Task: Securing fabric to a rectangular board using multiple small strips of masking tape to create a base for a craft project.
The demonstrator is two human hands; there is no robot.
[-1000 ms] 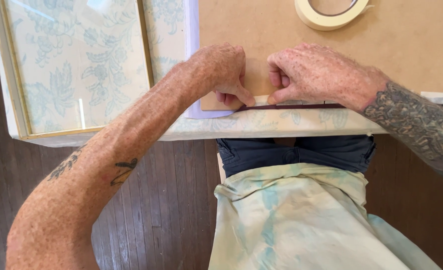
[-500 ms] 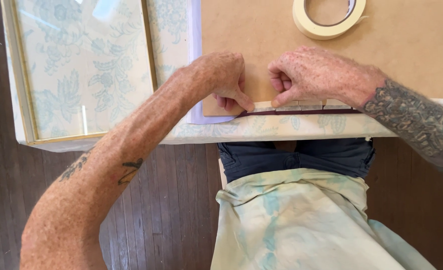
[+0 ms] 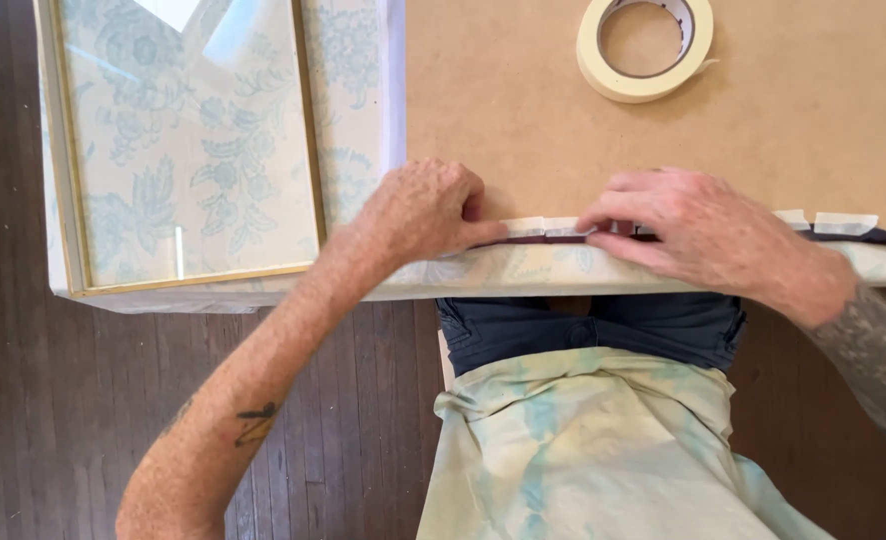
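Dark floorboards are showing below the counter (image 3: 263,295). Strips of masking tape (image 3: 548,227) are being pressed along the brown board (image 3: 523,120) edge by the curled left hand (image 3: 425,212) and flattened right hand (image 3: 698,232); a tape roll (image 3: 645,45) is lying beyond, a gold frame (image 3: 178,150) alongside.

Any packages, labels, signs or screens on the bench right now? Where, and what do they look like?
None in view: no package, label, sign or screen.
Closest thing: roll of tape, top centre on the brown board; round, cream, unprinted.
Short pale tape strips along the board's near edge, between left hand and right hand; blank.
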